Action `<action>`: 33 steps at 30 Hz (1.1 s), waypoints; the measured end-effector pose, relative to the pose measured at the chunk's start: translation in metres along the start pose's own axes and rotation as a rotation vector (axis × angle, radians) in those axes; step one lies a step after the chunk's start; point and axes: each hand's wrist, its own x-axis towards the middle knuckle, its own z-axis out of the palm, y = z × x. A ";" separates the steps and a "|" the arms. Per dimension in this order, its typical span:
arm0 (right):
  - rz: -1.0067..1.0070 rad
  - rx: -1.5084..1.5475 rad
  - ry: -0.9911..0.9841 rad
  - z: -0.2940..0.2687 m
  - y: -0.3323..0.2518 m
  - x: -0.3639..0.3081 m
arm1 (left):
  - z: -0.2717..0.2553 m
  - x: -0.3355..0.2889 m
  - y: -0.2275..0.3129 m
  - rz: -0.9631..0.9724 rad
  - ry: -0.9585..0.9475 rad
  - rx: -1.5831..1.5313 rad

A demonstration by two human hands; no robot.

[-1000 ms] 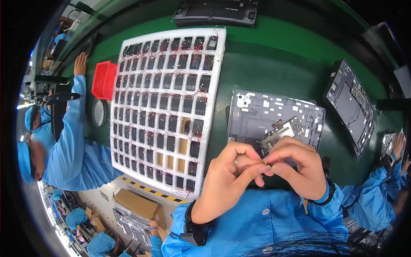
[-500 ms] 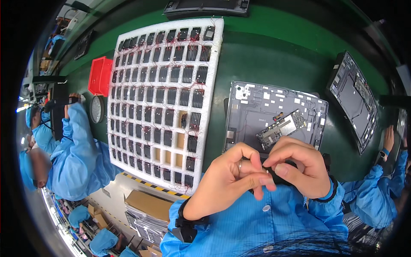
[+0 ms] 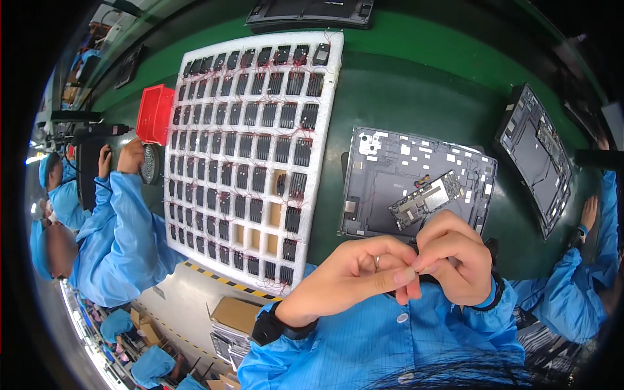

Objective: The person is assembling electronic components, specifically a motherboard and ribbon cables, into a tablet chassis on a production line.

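Observation:
My left hand [image 3: 367,273] and my right hand [image 3: 456,260] meet fingertip to fingertip in front of my blue coat. Both are closed in a pinch; whatever lies between the fingertips is too small or hidden to name. Just beyond them lies a dark grey device housing [image 3: 380,179] dotted with white patches. A circuit board [image 3: 426,200] rests aslant inside it, its near right part close behind my right hand. At the housing's near left corner sits a small black module [image 3: 351,207] with thin red wires.
A white foam tray [image 3: 327,107] at left holds rows of black modules [image 3: 282,149] with red wires. Beyond it are a red bin [image 3: 155,116], a round mesh-like dish [image 3: 150,164] and a co-worker's hand [image 3: 132,156]. Another housing [image 3: 534,159] leans at right; a third [image 3: 312,14] lies at the back.
My fingertips have come closer together, and my left hand has tilted flatter. At left, the co-worker's hand has moved to beside the red bin.

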 end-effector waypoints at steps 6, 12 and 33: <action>-0.055 -0.044 0.047 -0.006 0.007 -0.011 | 0.007 0.001 -0.001 -0.078 0.061 0.099; -0.129 -0.220 0.076 -0.008 0.017 -0.021 | 0.027 -0.003 -0.010 0.063 0.254 0.214; 0.187 -1.008 -0.144 -0.059 0.026 0.003 | -0.004 0.022 0.003 0.416 0.686 1.092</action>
